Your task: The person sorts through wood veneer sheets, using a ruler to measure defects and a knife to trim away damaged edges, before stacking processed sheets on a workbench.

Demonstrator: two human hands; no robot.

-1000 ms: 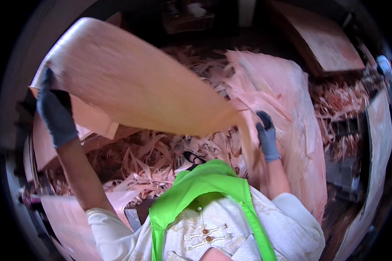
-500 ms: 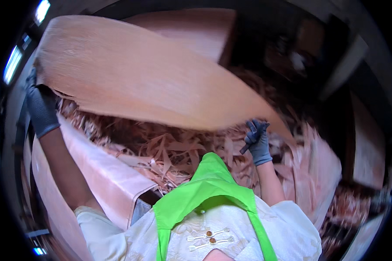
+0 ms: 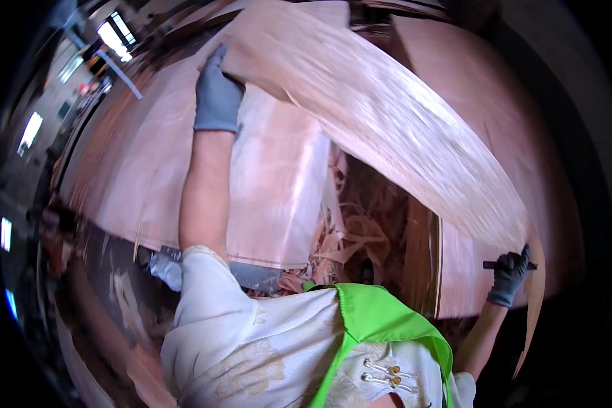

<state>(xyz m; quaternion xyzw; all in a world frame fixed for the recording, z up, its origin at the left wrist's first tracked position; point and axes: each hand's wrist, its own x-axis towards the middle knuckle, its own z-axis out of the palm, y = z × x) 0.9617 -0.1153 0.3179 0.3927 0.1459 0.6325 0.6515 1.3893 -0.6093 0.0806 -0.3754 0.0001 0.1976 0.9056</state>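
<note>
A long, thin sheet of wood veneer (image 3: 381,115) stretches across my front from upper left to lower right, bowed and lifted. My left hand (image 3: 217,95), in a grey glove, is closed on its far left end, fingers partly hidden behind it. At the near right, my gloved right hand (image 3: 512,272) is closed, gripping the other end where the veneer bends and hangs down. The same fist also holds a short dark bar-shaped tool (image 3: 489,265); its kind I cannot make out.
Broad veneer sheets (image 3: 156,149) lie on the left, and another pile (image 3: 483,81) lies at the right. Between them is a gap with torn veneer strips (image 3: 360,231). Clear plastic (image 3: 166,270) sits at the left pile's near edge.
Both hands, still holding the veneer, have swung round with my body from above the scrap heap to the veneer piles. In view, the right end now sits lower and further right.
</note>
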